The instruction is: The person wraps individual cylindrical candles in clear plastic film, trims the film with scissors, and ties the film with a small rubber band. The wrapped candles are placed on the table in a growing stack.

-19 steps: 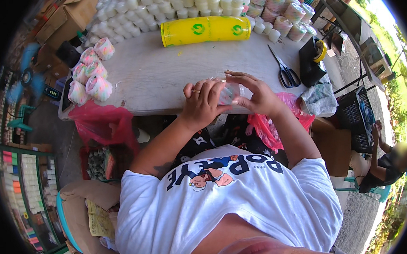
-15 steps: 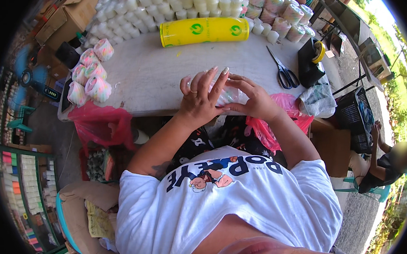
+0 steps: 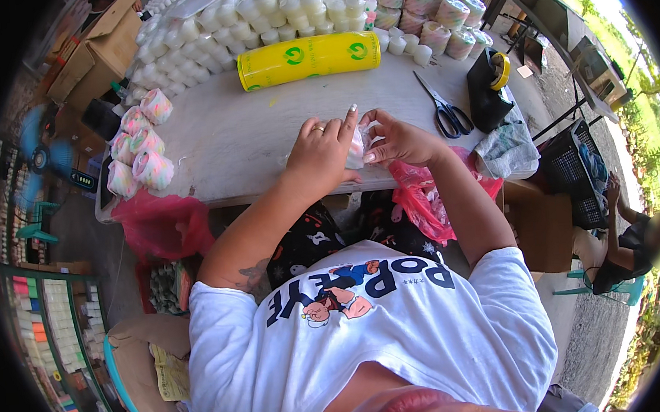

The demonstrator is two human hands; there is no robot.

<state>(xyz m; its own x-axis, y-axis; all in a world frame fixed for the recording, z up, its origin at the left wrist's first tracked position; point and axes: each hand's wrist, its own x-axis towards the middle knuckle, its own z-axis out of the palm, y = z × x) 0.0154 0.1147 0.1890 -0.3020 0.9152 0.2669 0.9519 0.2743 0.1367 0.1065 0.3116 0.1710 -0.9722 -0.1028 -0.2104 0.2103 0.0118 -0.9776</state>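
Observation:
Just above the table's near edge, my two hands meet around a small cylindrical piece [image 3: 356, 151] in clear film, its side showing pale pastel patterning. My left hand [image 3: 323, 153] curls against its left side, the index finger stretched upward. From the right, my right hand [image 3: 399, 140] pinches the film between thumb and forefinger. My fingers cover much of the piece, so its full shape is hidden. Beyond my hands lies a yellow printed roll of film [image 3: 309, 60]. Black-handled scissors [image 3: 451, 116] rest to the right of them.
Stacked white cup-shaped pieces [image 3: 260, 19] fill the table's back, with pastel-wrapped cylinders [image 3: 435, 38] beside them and more wrapped cylinders [image 3: 153, 169] at left. A black tape dispenser [image 3: 491, 97], cloth [image 3: 508, 152] and pink bag [image 3: 425, 201] are at right. Another person [image 3: 624, 243] sits far right.
My right hand has turned and drawn its fingers into a pinch on the film. My left fingers have closed in around the piece. The whole view has shifted slightly.

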